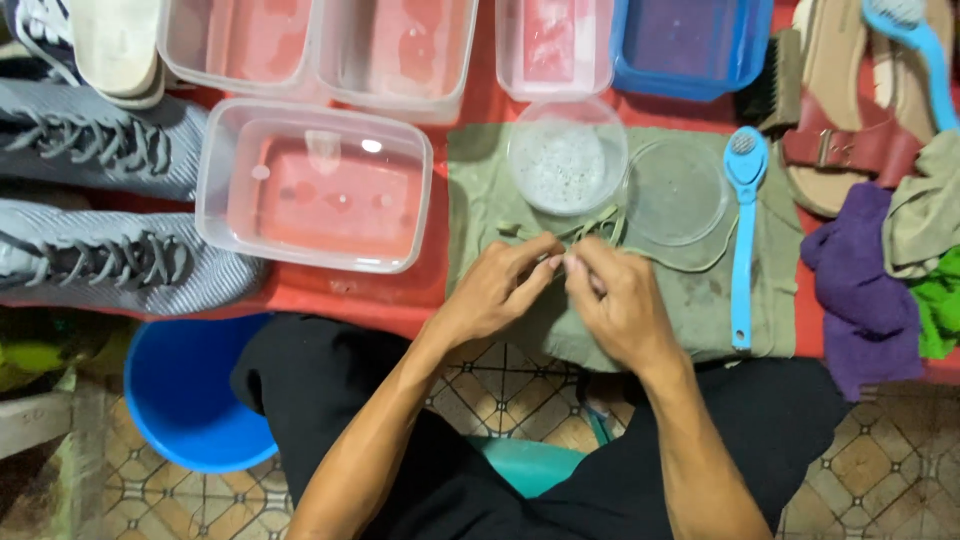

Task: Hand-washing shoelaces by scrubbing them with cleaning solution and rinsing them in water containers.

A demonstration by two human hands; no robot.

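A pale shoelace [600,225] is being worked over an olive-green cloth [700,290], which serves as the landmark here. The lace is pinched at the middle of the cloth between the fingertips of the left hand [500,290] and the right hand [620,300], both closed on it and touching each other. Toward the cloth's far edge a round tub of white granules [565,160] and its clear lid [675,190] are set; on its right part a blue brush [742,230] lies. Left of the cloth, a clear rectangular container [315,185] and grey sneakers [110,200] are seen. The step in hand is judged to be rubbing the lace; fresh lengths would need feeding through the fingers.
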